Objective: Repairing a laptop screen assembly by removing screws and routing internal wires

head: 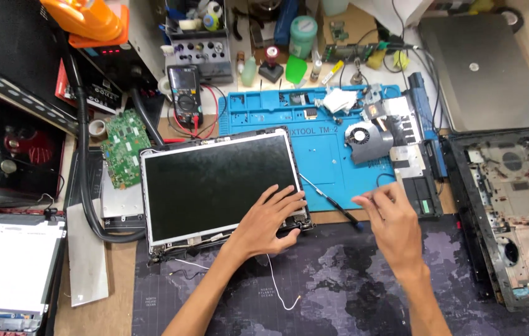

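Observation:
My left hand (270,218) lies flat on the lower right corner of a bare laptop screen panel (214,183), fingers spread on the dark glass. The panel sits tilted in its lid frame on a dark desk mat (339,286). My right hand (389,214) hovers just right of it, fingertips pinched together near a thin screwdriver (329,199) that lies across the edge of the blue repair mat (320,149). Whether the fingers pinch a small part cannot be told. A thin white wire (280,289) trails from the panel over the dark mat.
A cooling fan with heatsink (370,140) rests on the blue mat. An opened laptop base (513,211) and a closed grey laptop (482,68) sit at right. A green circuit board (124,149), a multimeter (186,93) and another screen panel (9,261) are at left.

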